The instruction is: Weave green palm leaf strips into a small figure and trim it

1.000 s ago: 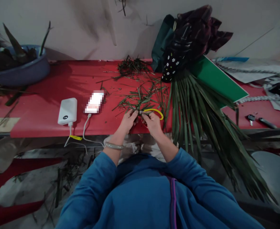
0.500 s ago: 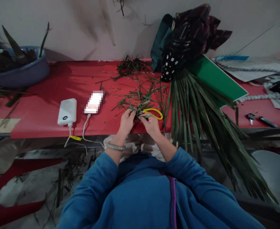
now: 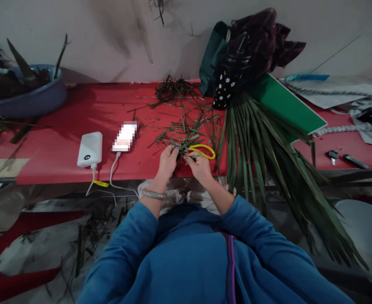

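My left hand [image 3: 167,161] and my right hand [image 3: 200,165] meet at the front edge of the red table [image 3: 62,122]. Both pinch a small folded piece of green palm leaf [image 3: 182,149] between their fingertips. Yellow-handled scissors [image 3: 201,150] lie on the table just behind my right hand, touching the leaf scraps. Cut leaf scraps [image 3: 186,128] are strewn behind my hands. A grey bangle [image 3: 153,194] circles my left wrist.
A white power bank [image 3: 90,148] and a phone [image 3: 125,136] lie to the left, cables hanging over the edge. A bundle of long palm leaves [image 3: 262,152] droops off the table at right, under dark bags [image 3: 246,55]. A blue basin [image 3: 30,99] sits far left. Keys [image 3: 333,155] lie far right.
My hands have shifted slightly while working the leaf piece; the right fingers sit a little lower on it. Nothing else moved.
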Demonstrator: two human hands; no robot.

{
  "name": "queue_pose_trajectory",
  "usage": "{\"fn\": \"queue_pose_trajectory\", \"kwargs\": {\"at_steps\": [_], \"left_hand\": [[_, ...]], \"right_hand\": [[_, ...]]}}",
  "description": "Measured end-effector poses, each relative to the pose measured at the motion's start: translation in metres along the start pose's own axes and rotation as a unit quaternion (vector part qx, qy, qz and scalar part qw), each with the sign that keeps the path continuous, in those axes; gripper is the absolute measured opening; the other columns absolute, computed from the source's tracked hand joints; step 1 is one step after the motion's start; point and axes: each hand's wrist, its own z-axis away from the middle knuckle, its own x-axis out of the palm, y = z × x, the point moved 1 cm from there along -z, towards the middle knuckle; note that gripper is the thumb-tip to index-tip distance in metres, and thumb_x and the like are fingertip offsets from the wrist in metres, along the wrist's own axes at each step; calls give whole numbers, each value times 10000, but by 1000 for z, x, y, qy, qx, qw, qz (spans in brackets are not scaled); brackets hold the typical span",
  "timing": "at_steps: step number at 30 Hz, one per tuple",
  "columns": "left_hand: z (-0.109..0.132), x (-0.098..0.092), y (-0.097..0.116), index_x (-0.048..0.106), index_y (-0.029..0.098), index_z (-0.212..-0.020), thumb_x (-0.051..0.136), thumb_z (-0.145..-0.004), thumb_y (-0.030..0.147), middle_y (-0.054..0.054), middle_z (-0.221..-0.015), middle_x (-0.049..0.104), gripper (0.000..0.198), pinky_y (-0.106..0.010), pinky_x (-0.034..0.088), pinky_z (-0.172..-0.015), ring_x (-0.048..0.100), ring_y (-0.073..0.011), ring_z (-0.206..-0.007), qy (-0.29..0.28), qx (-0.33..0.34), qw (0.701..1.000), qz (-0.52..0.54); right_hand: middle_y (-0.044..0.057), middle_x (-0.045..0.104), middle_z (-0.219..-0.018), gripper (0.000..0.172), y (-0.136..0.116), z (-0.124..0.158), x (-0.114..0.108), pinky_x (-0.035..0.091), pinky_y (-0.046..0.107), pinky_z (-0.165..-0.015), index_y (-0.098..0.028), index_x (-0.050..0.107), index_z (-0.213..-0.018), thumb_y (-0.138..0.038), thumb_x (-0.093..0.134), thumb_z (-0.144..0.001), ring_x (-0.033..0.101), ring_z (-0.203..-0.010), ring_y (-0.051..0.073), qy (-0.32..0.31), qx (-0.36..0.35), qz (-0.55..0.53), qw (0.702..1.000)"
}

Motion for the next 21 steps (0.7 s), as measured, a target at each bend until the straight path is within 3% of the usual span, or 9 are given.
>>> {"fn": "queue_pose_trajectory", "kwargs": {"at_steps": [5, 9, 14, 17, 21], "left_hand": [[2, -2, 3, 510, 170, -719, 507, -730, 364, 51, -527, 434, 195, -185, 273, -398, 347, -51, -422, -99, -26, 994, 31], [4, -7, 4, 547, 158, -780, 535, -673, 259, 39, -600, 494, 148, -173, 299, -413, 378, -40, -452, -150, -24, 986, 72], [4, -9, 3, 579, 153, -841, 530, -672, 251, 39, -609, 508, 202, -172, 289, -413, 356, -27, -432, -151, -30, 986, 65], [3, -9, 2, 584, 153, -880, 532, -684, 255, 44, -584, 507, 226, -175, 290, -417, 363, -29, -423, -147, -35, 987, 62], [3, -10, 0, 591, 149, -913, 543, -682, 258, 9, -676, 590, 260, -183, 379, -517, 474, -59, -541, -148, -24, 988, 47]], "right_hand": [[4, 601, -638, 230, 4, -3, -1, 467, 263, -542, -175, 602, -724, -399, 554, -705, 555, -527, 121, 20, 47, -76, 996], [31, 646, -742, 245, 4, -4, -1, 493, 288, -646, -176, 631, -782, -395, 549, -706, 601, -682, 156, 27, 30, -59, 997], [42, 657, -891, 219, -3, 0, 1, 465, 331, -833, -196, 635, -862, -320, 591, -687, 596, -862, 168, 31, -43, -33, 998], [49, 655, -904, 201, -4, 1, 1, 458, 325, -848, -194, 639, -870, -294, 583, -705, 595, -871, 162, 32, -66, -17, 997], [58, 659, -877, 187, -1, 0, 1, 458, 311, -835, -181, 654, -854, -289, 582, -720, 594, -863, 160, 45, -92, -1, 995]]}}
